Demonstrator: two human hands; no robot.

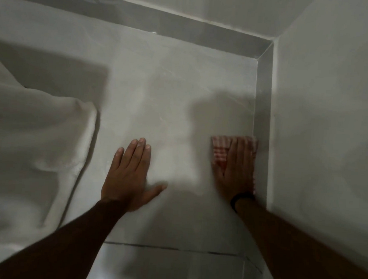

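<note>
1. Left forearm (pixel 60 246) lies closest to the lens, reaching up from the bottom edge over a dark grout line (pixel 142 245) in the floor (pixel 171 91).
2. Far left, a heap of white fabric (pixel 34 143) rests on the floor, apart from the work.
3. Left hand (pixel 129 174) is spread flat on the tile, fingers straight and thumb out, holding nothing (a prop for body weight, I judge).
4. Right of it, the red-and-white checked cloth (pixel 220 150) lies flat on the floor, just beside the grey skirting (pixel 262 122). It looks thin, soft and light, so a sideways push could bunch it or let it slip. Broad downward pressure over its middle should hold it better than a pinch at one edge.
5. Right hand (pixel 235 170), slightly blurred, lies on the cloth with fingers extended, pressing rather than gripping; a dark band (pixel 241 199) circles the wrist.
6. Wall (pixel 330 126) closes the right side.
</note>
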